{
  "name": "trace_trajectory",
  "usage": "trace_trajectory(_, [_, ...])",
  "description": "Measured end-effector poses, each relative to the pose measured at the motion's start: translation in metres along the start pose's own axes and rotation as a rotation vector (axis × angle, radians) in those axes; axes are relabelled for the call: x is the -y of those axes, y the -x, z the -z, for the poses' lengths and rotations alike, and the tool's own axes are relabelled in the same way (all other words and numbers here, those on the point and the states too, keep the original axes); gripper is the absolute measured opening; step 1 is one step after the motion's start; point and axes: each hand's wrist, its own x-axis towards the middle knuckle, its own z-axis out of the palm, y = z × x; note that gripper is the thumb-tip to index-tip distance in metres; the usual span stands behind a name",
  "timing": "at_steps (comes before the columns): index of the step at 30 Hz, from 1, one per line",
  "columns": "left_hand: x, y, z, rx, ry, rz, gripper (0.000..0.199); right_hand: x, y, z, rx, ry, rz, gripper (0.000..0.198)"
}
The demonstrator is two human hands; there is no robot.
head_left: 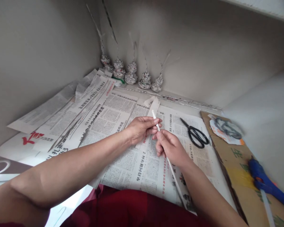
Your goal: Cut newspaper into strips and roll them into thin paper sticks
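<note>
Between my two hands runs a thin white rolled paper tube (pixel 172 171), slanting from its upper tip down toward my lap. My left hand (pixel 142 128) pinches it close to the upper end, thumb and fingers closed. Just below, my right hand (pixel 170 146) grips the same tube with curled fingers. A loose pale paper strip (pixel 154 105) lies behind the tube's tip. Under both hands spreads a printed newspaper sheet (pixel 123 126). To the right of my right hand rest black-handled scissors (pixel 196 134), blades pointing up and left.
Several woven paper gourd shapes (pixel 132 73) stand along the back wall, in front of them long thin paper rods (pixel 180 100). Cut newspaper strips (pixel 85 104) overlap at the left. At the right, cardboard (pixel 229 157) bears a grey cloth-like bundle (pixel 228 127) and a blue glue gun (pixel 267 183).
</note>
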Motion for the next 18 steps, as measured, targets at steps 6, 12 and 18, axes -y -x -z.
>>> trace_trajectory(6, [0.0002, -0.0001, 0.0004, 0.007, 0.005, 0.013, 0.01, -0.0017, -0.0002, -0.0005, 0.038, -0.083, -0.018, 0.035])
trace_trajectory(12, [-0.0003, 0.0, -0.0006, 0.026, 0.015, 0.019, 0.01, 0.003, -0.0003, 0.0022, 0.217, -0.355, -0.061, 0.035])
trace_trajectory(18, [0.0021, -0.0041, 0.0035, 0.006, 0.004, -0.002, 0.007, -0.0043, 0.0, 0.0, -0.047, 0.104, 0.071, 0.033])
